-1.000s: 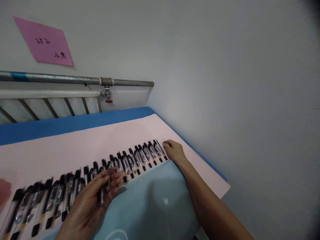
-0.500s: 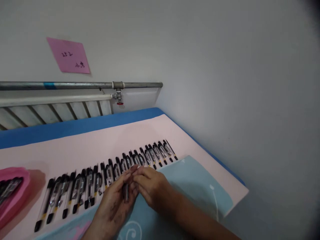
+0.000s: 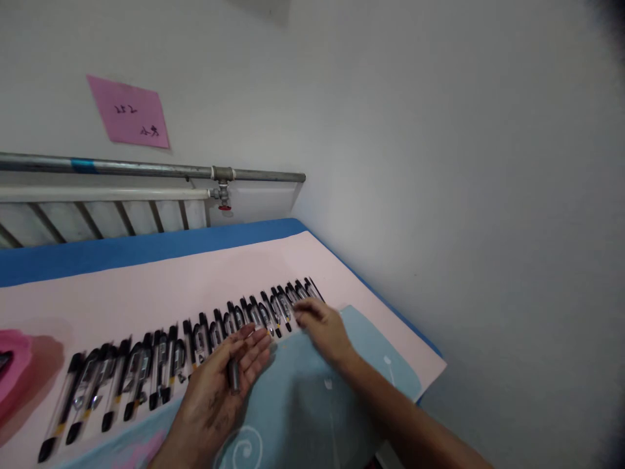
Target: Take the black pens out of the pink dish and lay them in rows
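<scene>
My left hand (image 3: 222, 378) is turned palm up, with a short dark grey tube (image 3: 234, 376) lying across it near the thumb. Its fingers are loosely bent. To the right, my right hand (image 3: 325, 329) hovers over the row of pens, its fingers curled together; whatever they pinch is hidden. The row of clear-barrelled pens (image 3: 163, 358) with black ends runs slantwise across the pink sheet, several side by side, many with a black cap piece on the barrel. A blue mat (image 3: 288, 404) with white swirls lies under both hands.
A pink bowl (image 3: 14, 365) with dark items in it stands at the left edge. The pink sheet (image 3: 146, 293) covers a blue table (image 3: 122, 244) against the wall. Behind are a radiator (image 3: 102, 218), a metal pipe (image 3: 161, 169) and a pink note (image 3: 131, 114).
My right hand has moved away from my left hand, to the right and up toward the pens. The left hand stays palm up with the tube. The view has shifted slightly right.
</scene>
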Demonstrator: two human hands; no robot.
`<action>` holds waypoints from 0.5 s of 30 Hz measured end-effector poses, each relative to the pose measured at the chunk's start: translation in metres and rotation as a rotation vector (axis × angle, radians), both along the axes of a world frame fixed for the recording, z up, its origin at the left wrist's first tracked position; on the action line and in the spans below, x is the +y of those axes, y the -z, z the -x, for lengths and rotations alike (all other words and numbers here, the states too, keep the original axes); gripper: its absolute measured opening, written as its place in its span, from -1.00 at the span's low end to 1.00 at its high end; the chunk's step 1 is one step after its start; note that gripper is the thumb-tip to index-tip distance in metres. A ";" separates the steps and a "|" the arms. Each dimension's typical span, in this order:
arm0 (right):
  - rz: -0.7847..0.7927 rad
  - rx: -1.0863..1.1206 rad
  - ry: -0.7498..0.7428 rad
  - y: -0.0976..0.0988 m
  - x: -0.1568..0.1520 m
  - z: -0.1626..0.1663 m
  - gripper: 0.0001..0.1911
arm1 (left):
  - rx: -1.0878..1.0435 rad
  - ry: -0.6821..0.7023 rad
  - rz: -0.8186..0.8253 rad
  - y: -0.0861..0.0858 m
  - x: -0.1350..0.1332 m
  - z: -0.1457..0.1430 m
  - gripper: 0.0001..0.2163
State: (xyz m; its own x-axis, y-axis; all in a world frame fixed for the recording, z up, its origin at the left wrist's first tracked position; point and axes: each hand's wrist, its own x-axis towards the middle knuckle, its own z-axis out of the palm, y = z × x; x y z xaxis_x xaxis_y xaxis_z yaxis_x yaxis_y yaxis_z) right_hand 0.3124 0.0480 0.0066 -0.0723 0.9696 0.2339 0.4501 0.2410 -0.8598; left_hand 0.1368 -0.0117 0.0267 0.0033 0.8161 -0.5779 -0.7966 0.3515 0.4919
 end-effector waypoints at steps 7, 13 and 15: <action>-0.054 -0.393 0.296 0.018 0.075 -0.067 -0.77 | 0.056 0.012 0.009 0.008 0.003 0.006 -0.79; -0.058 -0.455 0.270 0.031 0.074 -0.068 -0.76 | 0.063 0.005 0.000 0.010 0.006 0.008 -0.78; -0.068 -0.451 0.264 0.032 0.074 -0.069 -0.75 | 0.074 0.003 0.009 0.010 0.007 0.009 -0.78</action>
State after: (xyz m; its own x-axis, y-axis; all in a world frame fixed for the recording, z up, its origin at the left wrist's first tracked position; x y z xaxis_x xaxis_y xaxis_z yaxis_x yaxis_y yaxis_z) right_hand 0.3816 0.1220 -0.0257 0.0644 0.9521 0.2988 0.8247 0.1178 -0.5532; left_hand 0.1281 -0.0052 0.0167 -0.0375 0.8108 -0.5841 -0.7573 0.3583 0.5460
